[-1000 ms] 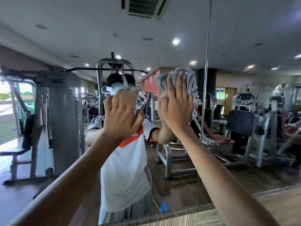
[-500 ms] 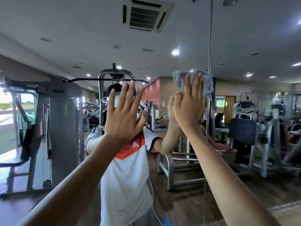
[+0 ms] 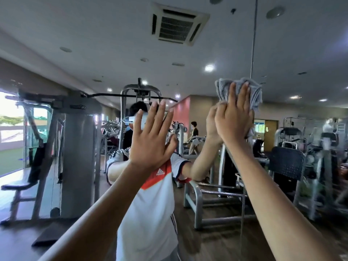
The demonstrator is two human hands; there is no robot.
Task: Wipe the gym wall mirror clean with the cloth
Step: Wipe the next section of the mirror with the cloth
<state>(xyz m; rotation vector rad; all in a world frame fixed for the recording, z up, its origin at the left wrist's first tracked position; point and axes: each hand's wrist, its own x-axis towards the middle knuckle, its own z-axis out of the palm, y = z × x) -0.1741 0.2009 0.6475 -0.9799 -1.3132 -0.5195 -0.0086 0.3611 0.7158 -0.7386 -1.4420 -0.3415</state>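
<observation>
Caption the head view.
Right hand presses a grey cloth against the gym wall mirror; left hand lies open on it alongside.

A square white ceiling air vent point(image 3: 178, 25) is seen overhead. A grey metal weight machine point(image 3: 79, 157) is placed left, beside a bright window point(image 3: 11, 129).

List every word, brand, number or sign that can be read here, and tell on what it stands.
"adidas", seen reversed, under the logo on the chest of the white and orange shirt reflected in the mirror.
Dark label on the grey weight machine: too blurred to read.
Bright poster at the far end of the room: too small to read.
No numbers can be read.
</observation>
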